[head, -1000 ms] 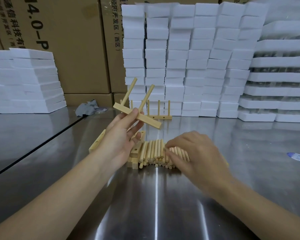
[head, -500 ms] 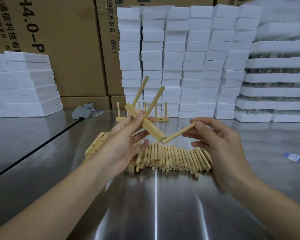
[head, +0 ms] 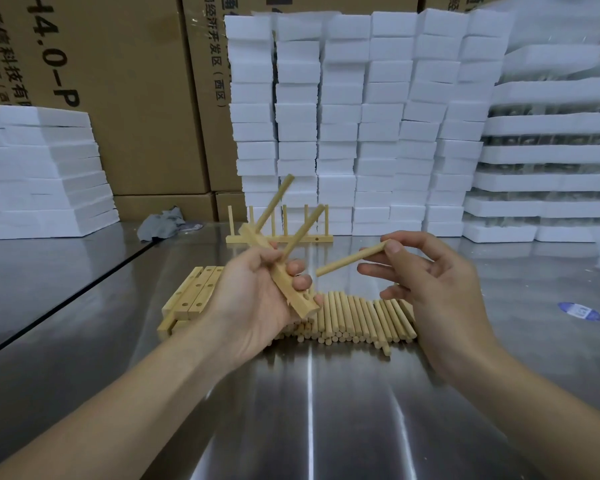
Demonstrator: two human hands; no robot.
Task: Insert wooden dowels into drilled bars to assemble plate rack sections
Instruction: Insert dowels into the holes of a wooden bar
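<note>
My left hand grips a drilled wooden bar tilted down to the right, above the table. Two dowels stand out of the bar's upper part, pointing up and right. My right hand pinches a single loose dowel by its far end; its free tip hangs a little right of the bar, apart from it. A row of loose dowels lies on the steel table under both hands. Several drilled bars lie stacked at the left of the row.
A finished rack section with upright dowels stands behind my hands. White foam blocks are stacked along the back and at the left, before cardboard boxes. A grey rag lies at the back left, a blue sticker at the right.
My right hand picked one dowel from the row and raised it toward the bar. My left hand tilted the bar steeper, its lower end nearer me.
</note>
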